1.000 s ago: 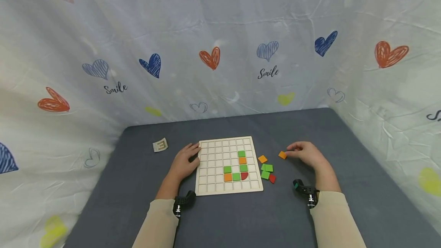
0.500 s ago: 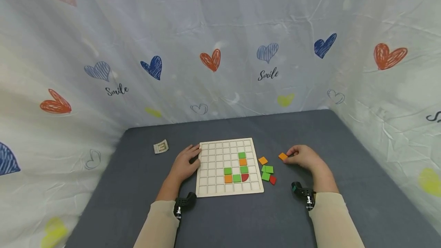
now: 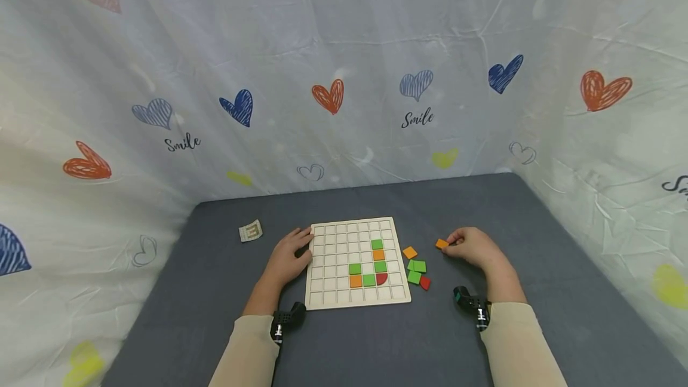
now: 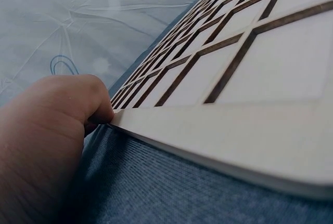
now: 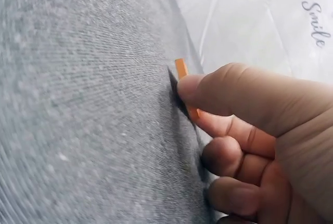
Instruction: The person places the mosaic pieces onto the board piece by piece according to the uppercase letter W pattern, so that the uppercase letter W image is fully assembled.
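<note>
My right hand (image 3: 475, 246) pinches an orange square tile (image 3: 442, 243) between thumb and fingers, to the right of the board. In the right wrist view this tile (image 5: 181, 68) stands on edge to the camera, with a dark shadow beside it on the cloth. A pale wooden grid board (image 3: 328, 297) lies flat on the table. My left hand (image 3: 285, 258) rests at its left edge, fingers reaching to the frame. Set in the grid are several green tiles (image 3: 355, 269), orange tiles (image 3: 356, 280) and one red rounded piece (image 3: 381, 279).
Between board and right hand lie a loose orange tile (image 3: 410, 252), several green tiles (image 3: 414, 278) and a red piece (image 3: 425, 283). A small paper card (image 3: 250, 230) lies at the back left of the dark table (image 3: 376, 345). A heart-printed curtain (image 3: 365, 46) hangs behind.
My right fingers have closed more fully on the orange tile, which now looks slightly tilted. The left hand and board have stayed put; the view has shifted a little.
</note>
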`<action>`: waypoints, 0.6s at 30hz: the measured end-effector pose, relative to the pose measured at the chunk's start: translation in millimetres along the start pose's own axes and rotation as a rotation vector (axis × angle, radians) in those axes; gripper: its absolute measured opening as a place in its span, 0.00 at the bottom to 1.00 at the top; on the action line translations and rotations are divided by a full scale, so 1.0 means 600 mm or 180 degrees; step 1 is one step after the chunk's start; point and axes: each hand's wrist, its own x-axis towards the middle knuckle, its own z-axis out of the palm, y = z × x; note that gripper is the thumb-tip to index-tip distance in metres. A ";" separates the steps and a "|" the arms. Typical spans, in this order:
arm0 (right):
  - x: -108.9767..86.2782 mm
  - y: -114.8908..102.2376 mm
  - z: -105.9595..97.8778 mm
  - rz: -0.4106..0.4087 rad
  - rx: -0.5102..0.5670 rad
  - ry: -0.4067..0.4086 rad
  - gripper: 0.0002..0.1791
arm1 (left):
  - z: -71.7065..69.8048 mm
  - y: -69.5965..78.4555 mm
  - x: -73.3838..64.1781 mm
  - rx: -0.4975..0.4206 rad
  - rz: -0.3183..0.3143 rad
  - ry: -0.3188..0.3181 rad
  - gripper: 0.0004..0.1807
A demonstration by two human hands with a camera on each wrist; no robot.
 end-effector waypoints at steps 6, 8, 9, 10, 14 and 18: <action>-0.004 -0.008 -0.010 -0.0041 0.0122 0.0070 0.18 | -0.001 -0.001 -0.001 0.0028 -0.0003 0.0010 0.28; -0.004 -0.011 -0.013 -0.0085 0.0162 0.0092 0.20 | -0.002 -0.002 0.000 0.0021 -0.0013 0.0010 0.27; -0.004 -0.013 -0.015 -0.0105 0.0184 0.0101 0.20 | -0.002 -0.002 0.000 0.0025 -0.0017 0.0003 0.27; -0.004 -0.015 -0.017 -0.0118 0.0196 0.0112 0.21 | -0.002 -0.003 0.000 0.0024 -0.0029 -0.0008 0.27; -0.005 -0.025 -0.021 -0.0120 0.0258 0.0096 0.21 | -0.002 -0.004 0.001 0.0016 -0.0055 -0.0047 0.27; -0.007 -0.039 -0.027 -0.0208 0.0429 0.0089 0.20 | -0.002 -0.003 0.000 0.0017 -0.0031 -0.0029 0.28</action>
